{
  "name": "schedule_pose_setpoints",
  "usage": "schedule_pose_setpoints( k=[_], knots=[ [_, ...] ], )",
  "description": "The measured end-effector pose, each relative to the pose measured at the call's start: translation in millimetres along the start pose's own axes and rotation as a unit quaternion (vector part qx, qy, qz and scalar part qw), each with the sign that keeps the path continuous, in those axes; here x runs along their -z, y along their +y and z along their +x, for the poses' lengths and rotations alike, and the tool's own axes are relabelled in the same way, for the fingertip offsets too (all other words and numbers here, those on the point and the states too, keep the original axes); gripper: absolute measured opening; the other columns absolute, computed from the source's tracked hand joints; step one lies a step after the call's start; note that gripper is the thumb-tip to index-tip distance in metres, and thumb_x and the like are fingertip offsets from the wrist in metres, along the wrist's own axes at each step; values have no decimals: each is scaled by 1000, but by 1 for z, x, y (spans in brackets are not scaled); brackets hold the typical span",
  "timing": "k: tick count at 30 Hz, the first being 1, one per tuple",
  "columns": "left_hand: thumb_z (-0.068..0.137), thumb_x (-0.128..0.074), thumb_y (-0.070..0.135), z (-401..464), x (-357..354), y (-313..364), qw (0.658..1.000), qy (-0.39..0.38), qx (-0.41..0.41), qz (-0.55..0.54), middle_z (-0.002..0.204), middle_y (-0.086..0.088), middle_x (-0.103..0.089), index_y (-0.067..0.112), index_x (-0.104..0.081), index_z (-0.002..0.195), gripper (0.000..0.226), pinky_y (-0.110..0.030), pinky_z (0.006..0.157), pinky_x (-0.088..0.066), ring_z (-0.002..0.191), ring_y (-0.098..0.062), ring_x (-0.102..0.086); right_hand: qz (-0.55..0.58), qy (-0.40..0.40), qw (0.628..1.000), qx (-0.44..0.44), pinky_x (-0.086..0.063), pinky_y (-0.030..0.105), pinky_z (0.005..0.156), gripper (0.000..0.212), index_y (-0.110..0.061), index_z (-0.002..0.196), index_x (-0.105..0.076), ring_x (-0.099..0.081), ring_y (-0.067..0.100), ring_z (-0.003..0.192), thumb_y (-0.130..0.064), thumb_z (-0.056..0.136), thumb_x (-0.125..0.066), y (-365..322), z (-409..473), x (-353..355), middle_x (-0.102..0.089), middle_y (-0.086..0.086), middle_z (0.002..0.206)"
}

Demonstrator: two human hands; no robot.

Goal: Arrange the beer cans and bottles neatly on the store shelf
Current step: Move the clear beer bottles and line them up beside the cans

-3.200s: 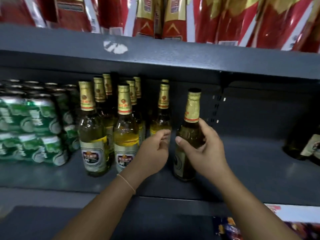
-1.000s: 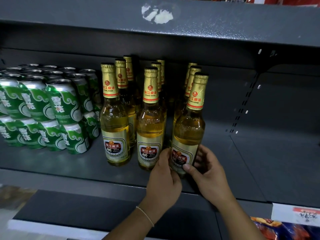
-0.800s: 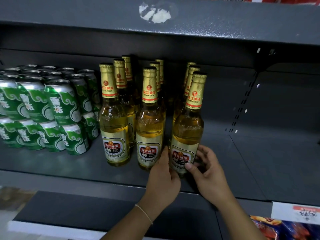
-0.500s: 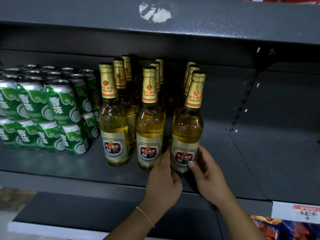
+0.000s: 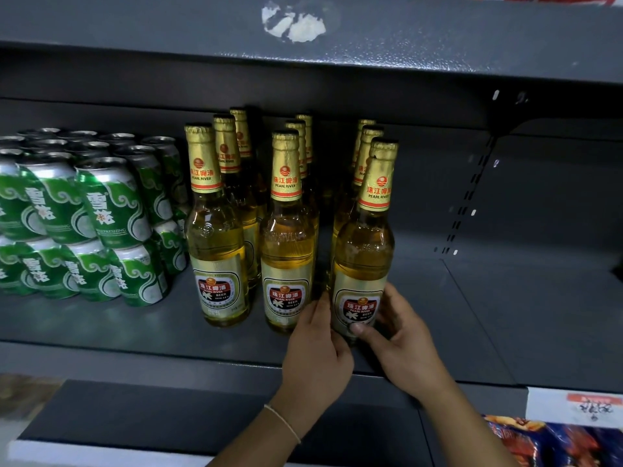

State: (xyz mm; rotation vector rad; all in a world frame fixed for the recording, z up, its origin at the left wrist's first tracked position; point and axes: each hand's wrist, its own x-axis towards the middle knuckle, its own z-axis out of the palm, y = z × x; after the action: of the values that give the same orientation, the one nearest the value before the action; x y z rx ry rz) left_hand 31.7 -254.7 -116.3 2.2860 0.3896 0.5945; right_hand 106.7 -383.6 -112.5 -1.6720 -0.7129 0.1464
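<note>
**Both hands on the front right bottle**

A clear glass beer bottle with a gold foil neck and a red oval label [image 5: 365, 251] stood upright near the front of the dark grey metal shelf [image 5: 101, 328], heading the right-hand of three bottle rows. The right hand [image 5: 401, 345] curled round its base, thumb across the lower label and fingers wrapped behind. The left hand [image 5: 317, 352] lay against the bottle's left side with fingers fairly straight; whether they gripped or only pressed was hard to tell. Just left stood the matching middle front bottle [image 5: 286, 237], almost touching the left hand, and further left the left front bottle [image 5: 215, 230]. More bottles lined up behind each. Green and white beer cans [image 5: 111, 210] were stacked two high at the shelf's left end.
</note>
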Motion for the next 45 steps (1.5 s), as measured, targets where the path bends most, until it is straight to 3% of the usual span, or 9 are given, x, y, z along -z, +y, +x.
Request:
schedule_pose_setpoints(
  k=[8,13,29,39,45],
  knots=[
    [85,-48,10,1,-2,-2,1000,-5,0,-8,144,-2,-39,15,-28,149,67,-20,110,-27,132,-14,-36,-2,7,1000,17,-47,19,100,70,-32,139,-46,-58,3,123,0,82,-74,0,1,-1,-65,-18,127],
    [85,-48,11,1,-2,-2,1000,-1,-1,-3,145,-2,-39,14,-28,148,67,-29,113,-31,134,-16,-35,3,6,1000,17,-48,25,103,70,-26,141,-46,-58,7,124,3,83,-72,1,1,-1,-65,-14,128],
    [86,-48,10,-1,-4,-1,1000,15,1,10,147,-5,-37,11,-25,150,68,-23,113,-24,137,-18,-32,1,-5,1000,3,-46,20,103,70,-32,139,-46,-57,2,123,1,84,-72,-1,1,0,-65,-18,127],
    [86,-48,11,-3,-2,2,1000,14,11,25,145,-5,-38,10,-24,150,68,-16,107,-19,135,-17,-33,11,1,1000,-6,-47,20,102,72,-21,145,-44,-58,3,122,3,83,-72,-1,1,-1,-66,-11,128],
    [86,-49,10,-4,1,6,1000,8,6,26,146,-7,-37,8,-23,149,69,-22,112,-23,135,-17,-33,9,-3,1000,-8,-47,23,105,71,-19,145,-43,-58,4,123,1,83,-73,0,2,-2,-65,-9,129]
  ],
)
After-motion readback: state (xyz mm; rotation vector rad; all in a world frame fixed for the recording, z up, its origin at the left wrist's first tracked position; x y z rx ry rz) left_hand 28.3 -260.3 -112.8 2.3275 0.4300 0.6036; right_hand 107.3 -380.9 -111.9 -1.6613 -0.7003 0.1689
